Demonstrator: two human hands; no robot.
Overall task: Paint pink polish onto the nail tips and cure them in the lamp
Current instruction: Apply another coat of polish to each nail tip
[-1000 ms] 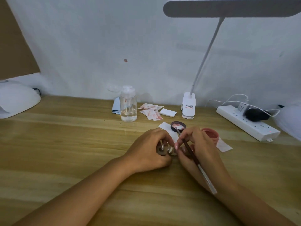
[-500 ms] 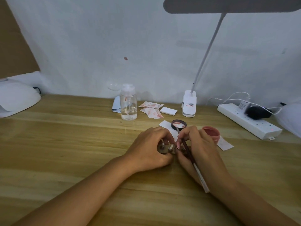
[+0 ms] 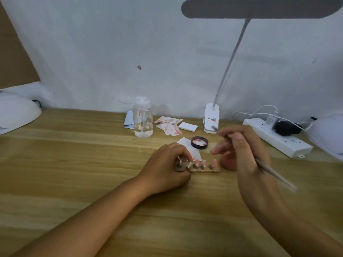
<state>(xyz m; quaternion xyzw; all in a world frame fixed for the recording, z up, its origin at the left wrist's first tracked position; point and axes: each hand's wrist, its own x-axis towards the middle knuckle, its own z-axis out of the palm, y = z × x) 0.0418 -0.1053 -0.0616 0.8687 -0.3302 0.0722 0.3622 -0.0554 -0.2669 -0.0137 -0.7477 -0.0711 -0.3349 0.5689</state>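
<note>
head: right hand (image 3: 246,154), brush (image 3: 274,173) now off tips (image 3: 204,162)

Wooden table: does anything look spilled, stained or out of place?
Nothing is spilled. Small white paper squares smeared with pink lie scattered beside the clear plastic bottle, a round black lid lies upturned with pink polish inside, and a pink spot marks the white wall.
</note>
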